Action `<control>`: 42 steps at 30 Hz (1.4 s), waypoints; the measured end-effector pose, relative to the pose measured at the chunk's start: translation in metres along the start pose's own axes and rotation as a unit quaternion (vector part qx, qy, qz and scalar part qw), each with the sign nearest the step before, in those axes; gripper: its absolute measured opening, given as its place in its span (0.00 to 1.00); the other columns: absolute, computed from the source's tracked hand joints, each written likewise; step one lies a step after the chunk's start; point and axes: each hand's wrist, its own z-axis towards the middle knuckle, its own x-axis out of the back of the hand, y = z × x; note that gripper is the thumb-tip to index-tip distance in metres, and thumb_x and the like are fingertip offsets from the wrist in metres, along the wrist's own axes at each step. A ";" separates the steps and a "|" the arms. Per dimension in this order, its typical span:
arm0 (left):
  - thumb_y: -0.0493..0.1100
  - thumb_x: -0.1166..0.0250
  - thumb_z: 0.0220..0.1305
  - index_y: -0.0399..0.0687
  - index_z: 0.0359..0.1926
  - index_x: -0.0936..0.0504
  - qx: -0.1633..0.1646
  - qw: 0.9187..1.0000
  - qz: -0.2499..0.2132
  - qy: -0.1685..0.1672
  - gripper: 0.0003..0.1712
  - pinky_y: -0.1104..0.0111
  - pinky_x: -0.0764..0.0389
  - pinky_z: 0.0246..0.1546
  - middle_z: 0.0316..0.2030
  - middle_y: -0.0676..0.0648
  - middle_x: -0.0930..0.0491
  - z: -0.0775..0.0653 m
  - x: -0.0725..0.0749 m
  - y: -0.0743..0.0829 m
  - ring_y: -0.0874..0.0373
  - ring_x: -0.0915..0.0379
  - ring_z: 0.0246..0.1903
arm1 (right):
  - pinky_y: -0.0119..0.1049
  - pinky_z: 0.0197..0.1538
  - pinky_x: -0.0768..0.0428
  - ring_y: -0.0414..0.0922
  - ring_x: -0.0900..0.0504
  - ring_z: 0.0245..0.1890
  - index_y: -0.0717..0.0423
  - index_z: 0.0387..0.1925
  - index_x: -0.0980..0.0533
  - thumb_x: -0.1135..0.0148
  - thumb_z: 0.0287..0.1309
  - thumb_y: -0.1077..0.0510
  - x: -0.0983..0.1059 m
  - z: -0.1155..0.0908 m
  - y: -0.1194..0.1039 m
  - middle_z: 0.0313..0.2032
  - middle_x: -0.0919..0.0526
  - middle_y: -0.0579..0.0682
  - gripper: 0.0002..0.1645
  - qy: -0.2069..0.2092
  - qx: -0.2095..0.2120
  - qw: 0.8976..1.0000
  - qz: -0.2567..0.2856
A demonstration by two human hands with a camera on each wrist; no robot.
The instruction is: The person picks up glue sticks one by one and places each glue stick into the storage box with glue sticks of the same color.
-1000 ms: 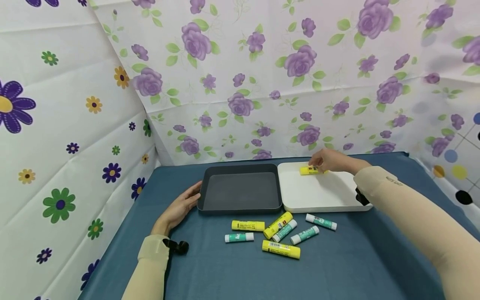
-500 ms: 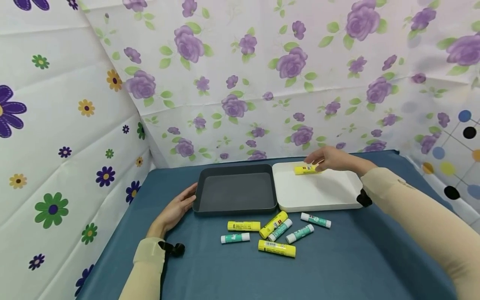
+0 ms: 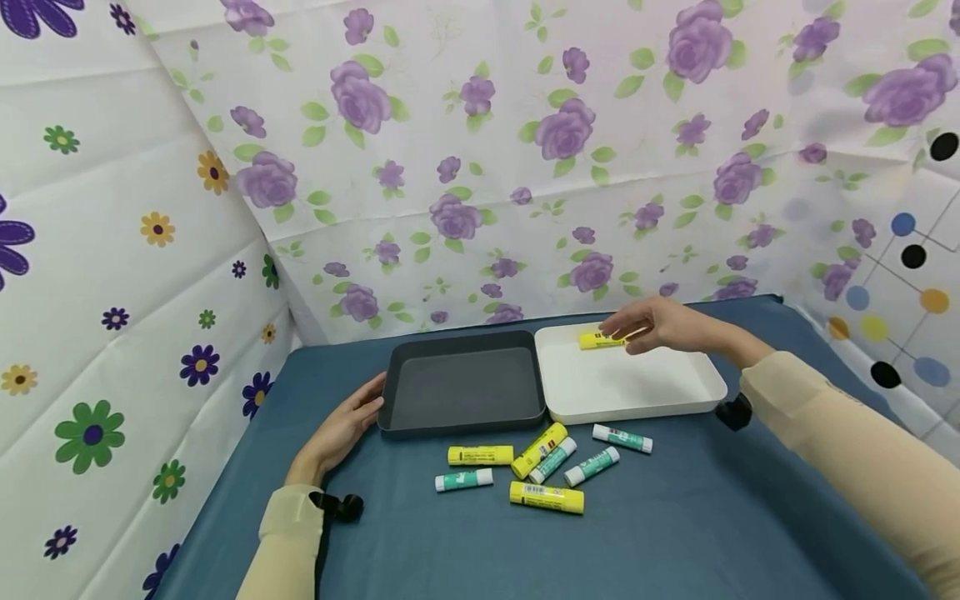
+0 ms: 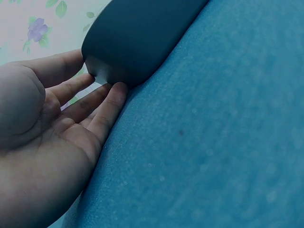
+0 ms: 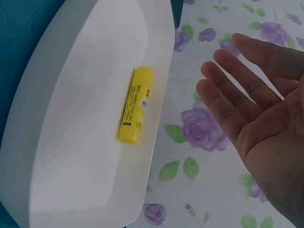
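A yellow glue stick (image 5: 136, 105) lies in the white tray (image 3: 637, 392), near its far wall. My right hand (image 3: 663, 325) hovers over that tray with fingers extended, holding nothing; the right wrist view shows it apart from the glue stick. My left hand (image 3: 341, 429) rests at the left side of the dark grey tray (image 3: 465, 425). In the left wrist view its straight fingertips touch the outer wall of the grey tray (image 4: 128, 42). Nothing lies in the grey tray.
In front of the trays lie several loose glue sticks: yellow ones such as the nearest yellow glue stick (image 3: 547, 497), and smaller green-and-white ones such as the leftmost green glue stick (image 3: 463, 480). A blue cloth (image 3: 420, 550) covers the table; flowered sheets (image 3: 450, 167) stand behind.
My right hand has let go of the yellow glue stick, leaving it in the white tray, and has opened and lifted away. My left hand stays at the grey tray. The head view has shifted slightly.
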 end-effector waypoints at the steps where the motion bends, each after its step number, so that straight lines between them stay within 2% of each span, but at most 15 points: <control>1: 0.46 0.51 0.85 0.54 0.85 0.54 0.000 1.000 0.000 0.001 0.36 0.44 0.56 0.80 0.82 0.41 0.56 -0.001 0.000 0.000 0.42 0.62 0.81 | 0.44 0.57 0.14 0.65 0.24 0.65 0.65 0.68 0.25 0.33 0.69 0.62 -0.001 -0.001 -0.002 0.65 0.23 0.66 0.29 -0.004 0.003 1.000 0.006; 6: 0.46 0.51 0.86 0.54 0.85 0.54 0.003 1.000 -0.001 0.003 0.36 0.44 0.57 0.80 0.82 0.41 0.57 -0.002 0.001 0.001 0.42 0.63 0.81 | 0.42 0.58 0.15 0.67 0.26 0.67 0.62 0.71 0.27 0.33 0.70 0.61 -0.008 -0.007 -0.010 0.67 0.24 0.66 0.31 -0.027 0.009 0.999 0.031; 12: 0.47 0.50 0.85 0.55 0.85 0.54 0.004 1.000 -0.005 0.002 0.37 0.44 0.56 0.80 0.82 0.41 0.56 0.000 -0.001 0.001 0.43 0.62 0.81 | 0.42 0.58 0.15 0.66 0.26 0.67 0.61 0.73 0.29 0.32 0.70 0.58 -0.014 -0.014 -0.012 0.68 0.26 0.67 0.34 -0.031 0.009 0.998 0.050; 16: 0.47 0.49 0.85 0.54 0.85 0.53 0.002 1.000 -0.005 0.004 0.36 0.45 0.55 0.80 0.82 0.41 0.55 0.001 -0.002 0.001 0.43 0.60 0.81 | 0.40 0.58 0.15 0.65 0.26 0.67 0.59 0.75 0.31 0.32 0.70 0.58 -0.020 -0.017 -0.010 0.68 0.25 0.64 0.35 -0.033 0.010 0.997 0.066; 27: 0.47 0.49 0.85 0.54 0.85 0.54 0.002 1.000 -0.009 0.002 0.37 0.46 0.55 0.80 0.82 0.41 0.55 0.001 0.000 0.000 0.44 0.60 0.81 | 0.36 0.61 0.18 0.71 0.30 0.68 0.57 0.72 0.28 0.32 0.70 0.58 -0.041 -0.025 -0.008 0.68 0.26 0.66 0.32 -0.048 0.016 0.994 0.099; 31: 0.47 0.49 0.85 0.54 0.85 0.54 0.004 1.000 -0.012 0.000 0.37 0.46 0.56 0.80 0.82 0.42 0.56 0.001 0.000 -0.001 0.44 0.61 0.81 | 0.32 0.63 0.21 0.68 0.29 0.68 0.57 0.73 0.28 0.33 0.70 0.58 -0.048 -0.027 -0.005 0.69 0.26 0.63 0.32 -0.056 0.025 0.994 0.089; 33: 0.47 0.49 0.85 0.54 0.85 0.54 0.004 1.000 -0.012 0.001 0.37 0.46 0.56 0.80 0.82 0.42 0.56 0.001 0.000 -0.001 0.44 0.61 0.81 | 0.34 0.65 0.21 0.64 0.28 0.69 0.57 0.73 0.29 0.33 0.70 0.58 -0.052 -0.029 -0.004 0.70 0.26 0.62 0.33 -0.060 0.028 0.994 0.086; 38: 0.46 0.50 0.85 0.54 0.85 0.54 0.003 1.000 -0.009 0.000 0.36 0.45 0.55 0.80 0.82 0.41 0.56 0.002 -0.001 -0.001 0.43 0.61 0.81 | 0.48 0.69 0.24 0.59 0.25 0.68 0.60 0.73 0.29 0.34 0.70 0.60 -0.060 -0.031 -0.003 0.68 0.24 0.60 0.32 -0.067 0.043 0.993 0.084; 42: 0.46 0.50 0.85 0.54 0.85 0.53 0.001 1.000 -0.010 0.000 0.36 0.45 0.55 0.80 0.82 0.41 0.55 0.002 0.000 -0.001 0.43 0.60 0.81 | 0.44 0.69 0.24 0.58 0.23 0.67 0.59 0.72 0.28 0.35 0.71 0.62 -0.067 -0.031 -0.002 0.67 0.23 0.59 0.31 -0.069 0.053 0.993 0.081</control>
